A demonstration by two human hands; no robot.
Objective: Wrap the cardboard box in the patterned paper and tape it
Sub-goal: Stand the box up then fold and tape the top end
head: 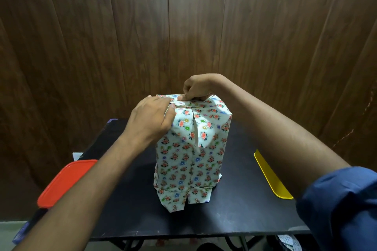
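Box (189, 161): standing upright on end near the middle of the black table (240, 206), fully covered in floral-patterned paper; no bare cardboard visible.

Patterned paper (206, 128): white with small red, blue, green and yellow flowers; a vertical seam running down the near face, slightly gaping near the top; loose flaps splayed out flat on the table at the bottom end; upper end folded over into creased, angled panels.

Left hand (151, 122): at the upper left corner of the box, fingers curled round the paper there — thumb side lying against the near face, gripping the fold.

Right hand (195, 87): reaching over from behind, on the top edge of the box, fingertips pinching a folded strip of paper down along that edge; just beside the left hand, nearly touching.

Right sleeve (342, 206): blue, pushed up past the forearm, at the lower right.

Red lid (63, 183): flat, at the table's left edge, partly hidden behind the left forearm.

Yellow lid (271, 177): flat, at the table's right side, partly hidden by the right forearm, well apart from the box.

Wall (183, 26): dark wood panels behind the table.

Tape: cannot tell whether any is on the paper.
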